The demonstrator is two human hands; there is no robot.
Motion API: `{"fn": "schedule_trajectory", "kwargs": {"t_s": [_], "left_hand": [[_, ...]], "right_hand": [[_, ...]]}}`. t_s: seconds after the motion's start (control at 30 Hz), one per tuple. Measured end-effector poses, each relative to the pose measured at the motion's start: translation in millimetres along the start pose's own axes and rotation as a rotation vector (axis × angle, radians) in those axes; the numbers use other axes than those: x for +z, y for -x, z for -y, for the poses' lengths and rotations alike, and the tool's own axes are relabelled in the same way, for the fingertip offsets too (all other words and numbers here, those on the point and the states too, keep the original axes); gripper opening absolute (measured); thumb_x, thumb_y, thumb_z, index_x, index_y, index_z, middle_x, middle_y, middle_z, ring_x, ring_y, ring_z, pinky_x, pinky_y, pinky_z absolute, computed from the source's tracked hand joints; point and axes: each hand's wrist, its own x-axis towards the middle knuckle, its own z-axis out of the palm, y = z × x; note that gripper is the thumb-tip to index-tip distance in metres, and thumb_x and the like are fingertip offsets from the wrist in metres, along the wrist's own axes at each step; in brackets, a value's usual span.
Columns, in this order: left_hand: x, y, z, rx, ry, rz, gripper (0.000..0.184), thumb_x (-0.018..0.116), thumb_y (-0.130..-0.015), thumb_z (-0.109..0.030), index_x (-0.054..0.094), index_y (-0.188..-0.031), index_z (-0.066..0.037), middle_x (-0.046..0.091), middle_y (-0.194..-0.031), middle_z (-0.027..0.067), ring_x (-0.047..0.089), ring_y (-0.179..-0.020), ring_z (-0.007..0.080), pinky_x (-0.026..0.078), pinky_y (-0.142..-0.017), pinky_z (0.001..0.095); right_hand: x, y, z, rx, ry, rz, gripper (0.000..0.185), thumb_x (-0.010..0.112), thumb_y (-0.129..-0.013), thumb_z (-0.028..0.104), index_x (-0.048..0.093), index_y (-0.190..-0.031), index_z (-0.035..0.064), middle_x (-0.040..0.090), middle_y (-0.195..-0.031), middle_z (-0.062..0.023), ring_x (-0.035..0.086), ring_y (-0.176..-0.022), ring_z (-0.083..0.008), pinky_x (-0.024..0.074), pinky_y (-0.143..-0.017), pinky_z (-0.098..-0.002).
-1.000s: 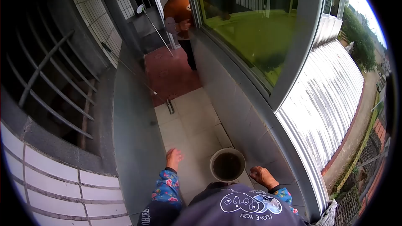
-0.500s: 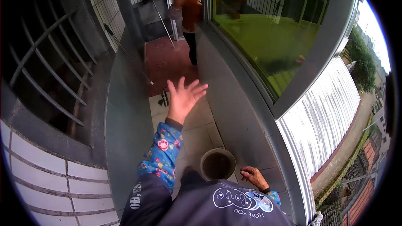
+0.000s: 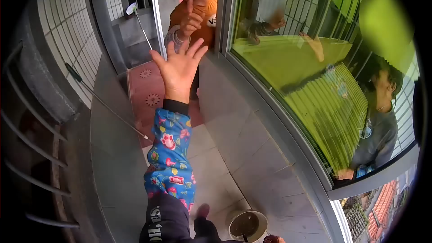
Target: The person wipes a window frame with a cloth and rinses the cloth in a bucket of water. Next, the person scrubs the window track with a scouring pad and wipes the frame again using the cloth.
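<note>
My left hand (image 3: 179, 69) is raised in front of me with its fingers spread and nothing in it. A flowered blue sleeve covers that forearm. Beyond it stands a person in an orange top (image 3: 208, 21), one hand lifted with a finger pointing up. At the bottom edge, beside a bucket (image 3: 246, 225) of dark liquid, a small part of my right hand (image 3: 273, 239) shows; its fingers are mostly cut off by the frame.
A glass window (image 3: 310, 85) with reflections runs along the right above a tiled wall (image 3: 252, 130). A long pole (image 3: 112, 105) leans at the left, near curved metal bars (image 3: 33, 141). Another white-headed pole (image 3: 143, 29) stands at the back.
My left hand has risen from low near the bucket to high in front of the person, its fingers spread. The view has tilted up, and my right hand has dropped almost out of frame.
</note>
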Motion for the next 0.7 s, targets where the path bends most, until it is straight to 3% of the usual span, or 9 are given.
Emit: {"fn": "schedule_trajectory", "kwargs": {"t_s": [0.03, 0.07, 0.17, 0.23, 0.33, 0.43, 0.57, 0.63, 0.7], "left_hand": [[-5.8, -14.0, 3.1, -0.049, -0.005, 0.166, 0.090, 0.046, -0.081, -0.076, 0.023, -0.147, -0.020, 0.018, -0.150, 0.0164, 0.024, -0.133, 0.0531, 0.023, -0.107, 0.0677], [4.2, -22.5, 2.8, 0.059, -0.089, 0.201, 0.091, 0.035, -0.086, -0.074, 0.013, -0.147, -0.010, 0.010, -0.153, 0.0231, 0.018, -0.136, 0.0550, 0.018, -0.110, 0.0698], [-46.2, -47.6, 4.2, 0.134, -0.170, 0.151, 0.083, 0.039, -0.089, -0.069, 0.022, -0.141, -0.008, 0.026, -0.145, 0.0262, 0.028, -0.132, 0.0525, 0.023, -0.109, 0.0662], [-108.4, -11.6, 24.0, -0.062, -0.114, -0.161, 0.075, 0.043, -0.089, -0.067, 0.031, -0.139, -0.012, 0.037, -0.137, 0.0261, 0.039, -0.124, 0.0514, 0.031, -0.105, 0.0637], [-160.5, 92.9, 57.9, -0.381, -0.131, -0.490, 0.076, 0.041, -0.088, -0.070, 0.034, -0.138, -0.014, 0.038, -0.137, 0.0252, 0.042, -0.121, 0.0520, 0.036, -0.100, 0.0633], [-163.3, 176.7, 70.1, -0.568, -0.156, -0.650, 0.071, 0.040, -0.089, -0.069, 0.036, -0.136, -0.015, 0.046, -0.130, 0.0244, 0.047, -0.117, 0.0481, 0.040, -0.097, 0.0586], [-145.5, 256.8, 81.5, -0.741, -0.210, -0.659, 0.067, 0.038, -0.091, -0.068, 0.040, -0.131, -0.014, 0.051, -0.123, 0.0236, 0.053, -0.110, 0.0443, 0.044, -0.092, 0.0542], [-131.3, 298.4, 87.6, -0.839, -0.256, -0.669, 0.066, 0.037, -0.092, -0.067, 0.040, -0.130, -0.012, 0.052, -0.122, 0.0230, 0.056, -0.107, 0.0426, 0.046, -0.089, 0.0521], [-112.2, 329.2, 94.6, -0.950, -0.276, -0.658, 0.067, 0.035, -0.093, -0.066, 0.039, -0.130, -0.010, 0.053, -0.121, 0.0218, 0.059, -0.102, 0.0401, 0.047, -0.086, 0.0501]], "right_hand": [[8.1, -3.7, 13.2, 0.019, -0.015, -0.015, 0.031, 0.069, -0.087, 0.018, 0.062, -0.116, 0.0090, 0.068, -0.100, -0.0143, 0.063, -0.082, -0.0173, 0.0525, -0.072, -0.0313], [15.1, -3.3, 14.2, 0.018, -0.045, -0.028, 0.029, 0.069, -0.087, 0.018, 0.063, -0.114, 0.0084, 0.069, -0.098, -0.0139, 0.063, -0.081, -0.0172, 0.0524, -0.071, -0.0314], [31.5, -3.8, 8.8, -0.059, -0.133, -0.092, 0.024, 0.069, -0.086, 0.018, 0.065, -0.108, 0.0064, 0.070, -0.091, -0.0128, 0.064, -0.078, -0.0170, 0.0522, -0.068, -0.0318], [43.1, -9.7, -5.8, -0.189, -0.197, -0.143, 0.022, 0.069, -0.086, 0.018, 0.067, -0.104, 0.0051, 0.070, -0.086, -0.0120, 0.064, -0.076, -0.0168, 0.0520, -0.066, -0.0320], [36.1, -21.7, 40.8, 0.027, 0.115, -0.046, 0.033, 0.067, -0.086, 0.014, 0.061, -0.118, 0.0076, 0.067, -0.108, -0.0146, 0.064, -0.090, -0.0232, 0.0538, -0.075, -0.0316], [36.5, -18.4, 63.5, 0.119, -0.055, -0.116, 0.028, 0.062, -0.090, 0.022, 0.066, -0.107, 0.0010, 0.069, -0.079, -0.0117, 0.067, -0.069, -0.0158, 0.0537, -0.065, -0.0298], [45.2, -20.5, 38.9, 0.146, 0.027, -0.208, 0.028, 0.065, -0.083, 0.032, 0.069, -0.100, 0.0099, 0.071, -0.079, -0.0116, 0.070, -0.073, -0.0222, 0.0549, -0.069, -0.0350], [48.7, -13.5, 30.1, -0.150, 0.131, -0.300, 0.025, 0.061, -0.087, 0.024, 0.068, -0.096, 0.0027, 0.069, -0.081, -0.0191, 0.069, -0.077, -0.0320, 0.0531, -0.069, -0.0383], [51.0, -7.6, 24.1, -0.103, 0.127, -0.342, 0.023, 0.061, -0.084, 0.026, 0.070, -0.094, 0.0067, 0.068, -0.080, -0.0196, 0.069, -0.081, -0.0340, 0.0538, -0.072, -0.0401]]}}
